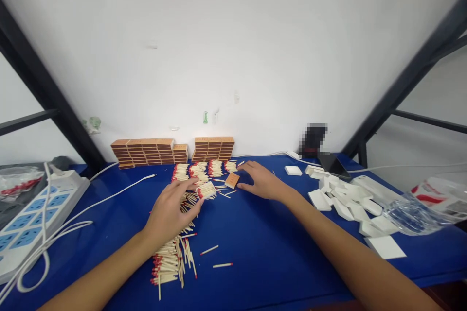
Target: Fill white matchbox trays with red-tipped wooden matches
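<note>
My left hand (174,210) grips a small white matchbox tray (206,190) full of matches, thumb on the near side and fingers on the far side. Just right of that tray is an orange matchbox sleeve (232,180). My right hand (260,180) is beside the sleeve's right end, thumb and fingers apart; whether a fingertip touches it is hard to see. Under and around my left hand spreads a long heap of red-tipped matches (168,257). Behind the tray lie several bunches of matches (215,168).
Stacked matchboxes (146,151) line the wall, with a second stack (213,148) beside them. White empty trays (343,197) are piled at right near a plastic bag (419,211) and a phone (333,165). A power strip (32,223) with white cables sits left on the blue table (277,262).
</note>
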A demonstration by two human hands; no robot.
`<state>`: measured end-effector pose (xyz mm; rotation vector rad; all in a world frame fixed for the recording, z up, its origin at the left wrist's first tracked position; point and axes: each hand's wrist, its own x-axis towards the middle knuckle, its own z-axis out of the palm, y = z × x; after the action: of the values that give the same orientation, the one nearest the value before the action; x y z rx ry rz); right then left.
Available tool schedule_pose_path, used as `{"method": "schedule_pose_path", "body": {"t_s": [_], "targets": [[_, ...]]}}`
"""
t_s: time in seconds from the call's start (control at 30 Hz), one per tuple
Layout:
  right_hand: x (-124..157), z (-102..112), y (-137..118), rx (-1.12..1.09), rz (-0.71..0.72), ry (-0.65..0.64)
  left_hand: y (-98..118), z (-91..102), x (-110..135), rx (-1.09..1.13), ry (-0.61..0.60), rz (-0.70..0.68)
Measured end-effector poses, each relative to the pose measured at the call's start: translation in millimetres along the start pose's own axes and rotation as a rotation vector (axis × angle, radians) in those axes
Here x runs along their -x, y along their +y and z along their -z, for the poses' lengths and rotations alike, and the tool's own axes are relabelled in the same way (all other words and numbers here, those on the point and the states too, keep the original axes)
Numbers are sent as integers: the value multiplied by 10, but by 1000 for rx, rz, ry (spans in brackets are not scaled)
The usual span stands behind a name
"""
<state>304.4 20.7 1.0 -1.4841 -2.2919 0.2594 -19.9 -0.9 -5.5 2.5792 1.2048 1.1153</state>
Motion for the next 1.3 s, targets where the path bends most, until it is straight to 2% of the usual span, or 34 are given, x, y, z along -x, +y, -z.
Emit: {"method": "schedule_pose_path", "body": {"t_s": [0.17,0.37,0.53,0.67,0.8,1.17,1.3], "targets": [[-39,-68,43,-69,131,-56,-21,-11,5,-54,15,-74],[-14,0,-14,-148,83,-1,-29,-32,-16,-46,7,-60],[15,41,-190,-282,56,18,-4,1,-36,-14,13,-3],[40,3,-379,-369,92,11,22,11,-36,12,31,-15],[57,13,-450,-420,123,61,3,7,-31,28,33,-27],[76,-71,-513,-498,187,106,-20,-6,-23,102,27,-185],[108,-160,-613,-563,199,61,-15,-35,-1,144,-10,-215]]}}
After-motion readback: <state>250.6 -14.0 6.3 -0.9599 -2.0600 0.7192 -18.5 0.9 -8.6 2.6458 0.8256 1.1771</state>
